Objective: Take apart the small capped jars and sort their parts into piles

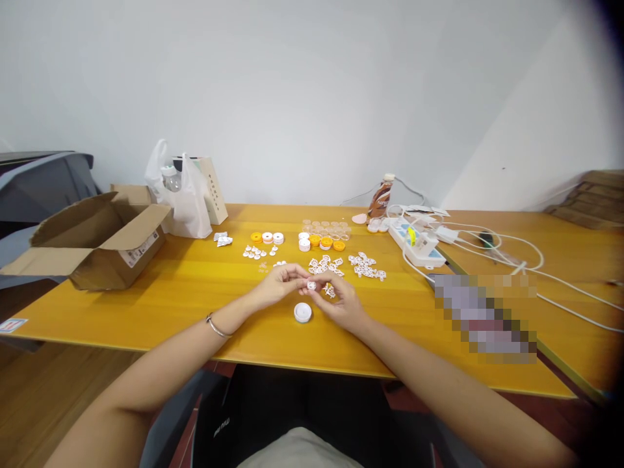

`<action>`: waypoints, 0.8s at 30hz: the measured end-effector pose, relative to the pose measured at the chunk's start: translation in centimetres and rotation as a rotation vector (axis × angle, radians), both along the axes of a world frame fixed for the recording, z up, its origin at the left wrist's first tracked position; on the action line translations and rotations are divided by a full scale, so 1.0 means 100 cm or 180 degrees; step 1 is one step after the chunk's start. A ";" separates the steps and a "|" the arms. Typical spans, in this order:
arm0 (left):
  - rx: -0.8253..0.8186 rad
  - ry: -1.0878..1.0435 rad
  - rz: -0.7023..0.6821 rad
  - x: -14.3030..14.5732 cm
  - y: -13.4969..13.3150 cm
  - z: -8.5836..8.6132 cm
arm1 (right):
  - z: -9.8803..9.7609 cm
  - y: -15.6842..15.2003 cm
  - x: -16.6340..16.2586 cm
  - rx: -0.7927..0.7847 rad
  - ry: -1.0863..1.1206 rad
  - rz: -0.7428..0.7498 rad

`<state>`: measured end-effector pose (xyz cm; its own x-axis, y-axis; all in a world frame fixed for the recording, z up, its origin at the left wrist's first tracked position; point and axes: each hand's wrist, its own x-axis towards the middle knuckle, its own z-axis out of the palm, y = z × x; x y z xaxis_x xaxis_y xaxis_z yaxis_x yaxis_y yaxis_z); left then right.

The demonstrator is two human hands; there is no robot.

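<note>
Between the fingertips of both hands is a small white plastic piece (311,285). My left hand (280,284) pinches it from the left, and my right hand (340,300) grips it from the right; its far side is hidden by fingers. Just below, a round white cup-like part (303,312) sits on the table. White openwork pieces (325,264) lie beyond my right hand, with a second group of them (366,265) farther right. Small white round pieces (260,251) are scattered past my left hand.
Orange and white round parts (266,238) stand in rows, near clear round cups (327,227). At left are an open cardboard box (117,250) and a white plastic bag (188,208). A brown-labelled bottle (381,197), a power strip (416,244) and white cables (507,237) occupy the right.
</note>
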<state>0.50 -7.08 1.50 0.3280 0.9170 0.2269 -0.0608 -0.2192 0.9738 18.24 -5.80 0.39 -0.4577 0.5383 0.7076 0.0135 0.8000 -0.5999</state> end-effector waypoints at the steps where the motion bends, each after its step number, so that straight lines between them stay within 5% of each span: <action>1: 0.0026 -0.0011 0.0054 0.000 0.000 0.001 | 0.000 0.000 0.000 -0.0107 0.0030 0.0005; 24: 0.0233 0.0234 0.0334 0.003 0.002 -0.008 | 0.000 0.004 0.000 -0.0601 -0.0051 -0.0466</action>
<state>0.77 -6.86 0.72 0.2494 0.9290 0.2733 0.0372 -0.2912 0.9559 18.21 -5.40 0.36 -0.3754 0.7218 0.5815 0.1317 0.6625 -0.7374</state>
